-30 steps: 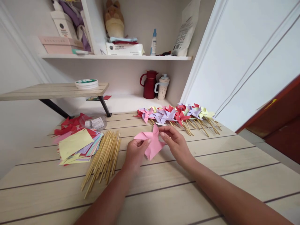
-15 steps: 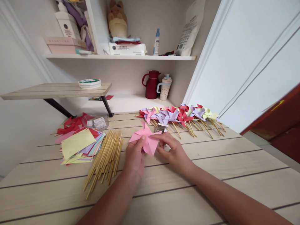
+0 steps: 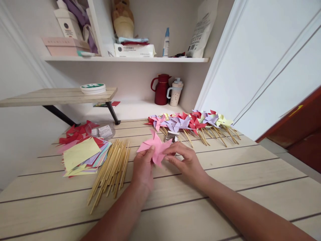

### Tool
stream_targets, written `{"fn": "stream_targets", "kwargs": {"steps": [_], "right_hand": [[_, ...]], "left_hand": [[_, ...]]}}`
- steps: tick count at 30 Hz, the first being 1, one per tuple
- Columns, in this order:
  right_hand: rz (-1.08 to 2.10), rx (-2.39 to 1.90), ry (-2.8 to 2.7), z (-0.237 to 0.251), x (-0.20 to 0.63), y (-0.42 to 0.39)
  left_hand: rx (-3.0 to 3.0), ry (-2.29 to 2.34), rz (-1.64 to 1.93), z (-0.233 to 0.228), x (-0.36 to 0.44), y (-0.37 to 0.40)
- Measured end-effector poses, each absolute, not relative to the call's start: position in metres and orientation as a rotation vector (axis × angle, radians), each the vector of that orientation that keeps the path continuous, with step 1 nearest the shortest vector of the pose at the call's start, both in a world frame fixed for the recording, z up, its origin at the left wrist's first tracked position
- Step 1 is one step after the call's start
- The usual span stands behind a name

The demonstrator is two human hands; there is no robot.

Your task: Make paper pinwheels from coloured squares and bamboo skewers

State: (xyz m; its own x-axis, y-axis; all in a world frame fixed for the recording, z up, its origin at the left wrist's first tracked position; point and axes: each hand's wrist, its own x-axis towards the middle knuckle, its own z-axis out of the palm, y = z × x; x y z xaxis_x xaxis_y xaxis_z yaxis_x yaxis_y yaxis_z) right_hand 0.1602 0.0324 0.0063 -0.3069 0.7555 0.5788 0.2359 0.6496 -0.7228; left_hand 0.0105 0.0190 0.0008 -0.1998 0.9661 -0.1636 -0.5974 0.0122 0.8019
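A pink paper pinwheel (image 3: 155, 149) is raised over the table in front of me, its blades folded toward the middle. My left hand (image 3: 144, 167) grips it from the lower left, thumb on the front and the fingers hidden behind. At its right edge my right hand (image 3: 185, 164) has index finger and thumb closed on a blade. Just behind the pinwheel lies a small silvery packet (image 3: 172, 136), partly covered. Left of my left hand is a pile of thin wooden sticks (image 3: 110, 170).
Finished pinwheels on sticks (image 3: 188, 122) lie in a row at the back right. Colored paper squares (image 3: 81, 155) are stacked at the left, beside red paper pieces (image 3: 75, 132) and a clear plastic box (image 3: 105, 131). A red jug (image 3: 162, 90) and a cup (image 3: 176, 93) stand behind.
My right thumb has come up toward the index finger at the pinwheel's right side, and that blade has shifted. My left hand keeps its hold. The view has moved slightly.
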Motion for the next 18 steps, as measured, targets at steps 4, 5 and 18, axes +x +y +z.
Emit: {"fn": "stream_targets", "kwargs": {"steps": [4,5,18], "right_hand": [[0.640,-0.771,-1.893,0.006,0.159,0.030],[0.640,-0.764,-1.897,0.006,0.158,0.030],[0.770,-0.898,-1.748,0.012,0.157,0.030]], "left_hand": [[0.559,0.892,1.515,0.003,0.013,0.017],[0.564,0.883,1.508,0.003,0.014,0.016],[0.668,0.961,1.498,-0.011,0.013,0.018]]}}
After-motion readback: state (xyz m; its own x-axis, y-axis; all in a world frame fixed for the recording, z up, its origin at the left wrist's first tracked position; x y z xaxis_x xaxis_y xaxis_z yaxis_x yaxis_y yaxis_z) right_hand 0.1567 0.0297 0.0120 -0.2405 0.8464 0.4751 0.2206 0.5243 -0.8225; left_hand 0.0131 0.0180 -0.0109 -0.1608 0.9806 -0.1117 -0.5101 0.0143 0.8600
